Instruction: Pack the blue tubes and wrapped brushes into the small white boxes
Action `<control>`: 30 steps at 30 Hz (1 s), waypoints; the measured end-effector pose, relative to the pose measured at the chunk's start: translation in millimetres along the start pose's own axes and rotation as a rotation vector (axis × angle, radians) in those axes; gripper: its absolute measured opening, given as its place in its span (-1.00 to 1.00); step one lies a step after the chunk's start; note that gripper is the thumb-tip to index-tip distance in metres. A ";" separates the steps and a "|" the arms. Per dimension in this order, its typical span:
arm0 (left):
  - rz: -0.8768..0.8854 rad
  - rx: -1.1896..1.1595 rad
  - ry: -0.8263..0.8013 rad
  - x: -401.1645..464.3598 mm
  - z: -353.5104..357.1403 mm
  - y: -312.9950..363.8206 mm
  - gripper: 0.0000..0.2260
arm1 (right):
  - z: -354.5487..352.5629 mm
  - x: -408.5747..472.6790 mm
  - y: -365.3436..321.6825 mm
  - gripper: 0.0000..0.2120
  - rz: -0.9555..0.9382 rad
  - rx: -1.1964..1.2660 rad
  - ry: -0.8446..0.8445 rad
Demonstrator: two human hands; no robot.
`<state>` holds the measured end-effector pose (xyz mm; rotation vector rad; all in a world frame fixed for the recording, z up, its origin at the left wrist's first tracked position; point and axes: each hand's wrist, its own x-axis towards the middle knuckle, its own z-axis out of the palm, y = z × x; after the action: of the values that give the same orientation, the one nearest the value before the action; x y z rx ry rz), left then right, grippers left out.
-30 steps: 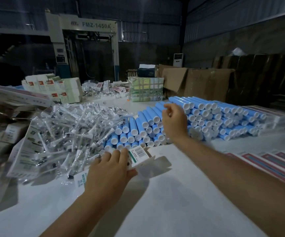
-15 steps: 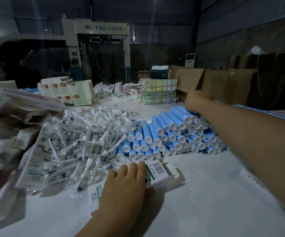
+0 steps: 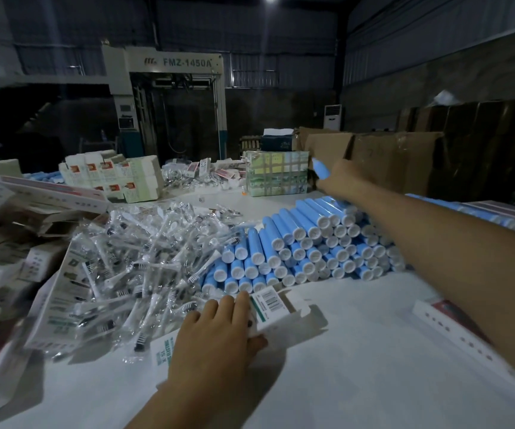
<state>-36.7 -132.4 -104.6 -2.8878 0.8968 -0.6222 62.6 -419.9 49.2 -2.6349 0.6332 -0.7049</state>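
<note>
Fingers of the right hand point(image 3: 341, 178) mostly hidden behind its own back and wrist; it grips one light blue plastic tube point(image 3: 321, 170) whose far end sticks out to the left, raised above the far end of the stack of blue white-capped tubes point(image 3: 305, 252). Right forearm stretched long across the frame from the lower right edge, covering part of the stack and the flat white-and-red cartons point(image 3: 445, 323) near the right edge. Tubes behind that arm cut off, only a blue strip showing.

Left hand point(image 3: 219, 329) palm down, fingers together and laid flat over a small white cardboard box point(image 3: 277, 311) with green print and a barcode, thumb tucked along its near side; the box's open flap lies to the right on the white table point(image 3: 358, 382). The part of the box under the palm not visible. Left forearm enters from the bottom edge.

Pile of clear-wrapped brushes with white handles and dark bristles point(image 3: 144, 258) just left of the tube stack, touching it at the front; individual wraps hard to separate. Heap of flattened white cartons point(image 3: 5, 258) at the left edge, blurred. Printed boxes with red marks point(image 3: 110, 174) and a taped green-patterned bundle point(image 3: 276, 173) stand at the far side of the table, brown cardboard cartons point(image 3: 389, 156) behind. Background dark; a grey machine lettered FMZ-1450A point(image 3: 172, 97) readable.
</note>
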 end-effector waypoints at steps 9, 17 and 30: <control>-0.017 -0.022 0.065 -3.0 -9.1 2.4 -0.33 | 26.0 -161.9 30.9 -0.34 0.041 1.168 0.007; 0.008 -0.009 0.082 -10.2 -10.0 7.1 -0.33 | 44.9 -207.2 30.1 -0.11 -0.011 1.314 0.088; 0.023 -0.020 0.100 -13.8 -10.7 12.2 -0.33 | 57.9 -208.3 40.2 -0.69 0.116 1.104 0.028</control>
<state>-57.7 -134.1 -101.8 -2.8822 0.9527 -0.7666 -81.6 -338.3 -95.3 -1.5581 0.2572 -0.7540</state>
